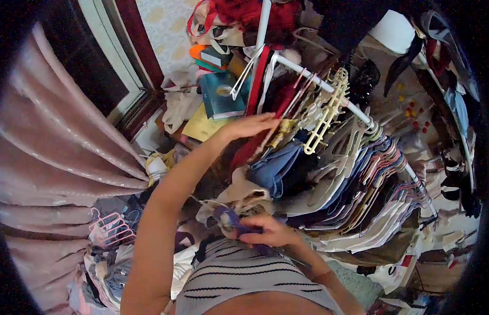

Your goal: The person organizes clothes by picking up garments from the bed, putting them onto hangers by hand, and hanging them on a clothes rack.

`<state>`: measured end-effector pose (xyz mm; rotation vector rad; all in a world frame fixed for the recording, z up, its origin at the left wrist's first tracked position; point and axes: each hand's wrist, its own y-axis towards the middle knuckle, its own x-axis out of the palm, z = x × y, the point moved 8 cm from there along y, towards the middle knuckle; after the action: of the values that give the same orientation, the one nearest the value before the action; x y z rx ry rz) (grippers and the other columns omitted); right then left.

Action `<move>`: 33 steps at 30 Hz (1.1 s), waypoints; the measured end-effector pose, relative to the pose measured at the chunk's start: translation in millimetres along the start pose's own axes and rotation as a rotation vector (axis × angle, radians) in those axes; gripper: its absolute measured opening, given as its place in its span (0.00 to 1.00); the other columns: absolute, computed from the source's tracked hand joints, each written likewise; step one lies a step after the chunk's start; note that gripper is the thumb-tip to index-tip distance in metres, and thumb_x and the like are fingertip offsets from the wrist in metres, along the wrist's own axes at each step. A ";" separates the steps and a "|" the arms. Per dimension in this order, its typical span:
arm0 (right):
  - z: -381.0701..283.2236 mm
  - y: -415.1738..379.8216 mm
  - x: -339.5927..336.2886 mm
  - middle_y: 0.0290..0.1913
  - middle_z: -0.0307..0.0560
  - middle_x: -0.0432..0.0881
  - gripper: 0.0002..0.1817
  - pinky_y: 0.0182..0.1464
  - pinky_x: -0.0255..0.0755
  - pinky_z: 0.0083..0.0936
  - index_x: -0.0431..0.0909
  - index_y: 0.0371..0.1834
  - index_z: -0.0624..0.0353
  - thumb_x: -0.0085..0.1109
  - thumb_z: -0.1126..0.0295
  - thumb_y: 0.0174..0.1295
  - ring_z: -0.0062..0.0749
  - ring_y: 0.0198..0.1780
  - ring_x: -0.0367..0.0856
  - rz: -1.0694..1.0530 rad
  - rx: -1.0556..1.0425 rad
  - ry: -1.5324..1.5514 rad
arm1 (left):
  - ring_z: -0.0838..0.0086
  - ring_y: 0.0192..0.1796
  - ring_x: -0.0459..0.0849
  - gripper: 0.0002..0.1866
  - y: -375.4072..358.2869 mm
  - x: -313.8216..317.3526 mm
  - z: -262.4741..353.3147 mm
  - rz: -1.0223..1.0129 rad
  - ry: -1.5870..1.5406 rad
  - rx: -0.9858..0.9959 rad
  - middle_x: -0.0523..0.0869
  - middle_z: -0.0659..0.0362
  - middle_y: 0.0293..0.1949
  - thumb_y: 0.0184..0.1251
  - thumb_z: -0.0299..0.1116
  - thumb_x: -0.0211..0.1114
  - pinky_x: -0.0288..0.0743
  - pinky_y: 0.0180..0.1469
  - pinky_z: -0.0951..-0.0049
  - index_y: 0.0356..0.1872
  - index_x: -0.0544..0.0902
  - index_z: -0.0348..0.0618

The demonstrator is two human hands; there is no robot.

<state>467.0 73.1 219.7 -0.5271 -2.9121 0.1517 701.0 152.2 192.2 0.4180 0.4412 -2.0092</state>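
Note:
My left hand [252, 126] is stretched out to the clothes rack [320, 83], its fingers extended against the dark red garment [253, 148] hanging near the rail's left end. A yellow patterned cloth [281, 135] and blue denim [276, 168] hang just beyond the fingertips. Close in front of my body, my right hand [269, 231] is closed on a bunched purple cloth [227, 218], its fingers curled over it. A beige cloth [242, 193] lies right above that bundle. Cream plastic hangers [328, 115] dangle from the rail to the right.
Many clothes on hangers [381, 173] fill the rail's right part. Behind the left hand are a teal book [222, 94] and a yellow paper [202, 125]. Pink hangers [113, 228] rest on a clothes pile at left, beside a pink curtain [60, 136].

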 end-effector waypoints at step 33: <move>22.3 22.2 -109.0 0.34 0.36 0.75 0.08 0.33 0.68 0.16 0.75 0.41 0.60 0.54 0.71 0.60 0.16 0.31 0.71 1.134 -0.355 0.100 | 0.70 0.60 0.69 0.31 61.2 13.2 60.6 -0.088 -0.093 0.239 0.74 0.54 0.57 0.66 0.56 0.44 0.59 0.62 0.73 0.56 0.72 0.37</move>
<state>570.6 53.5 177.9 -2.0742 -2.1745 -0.2486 743.2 86.6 231.0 0.4565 0.1639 -2.1663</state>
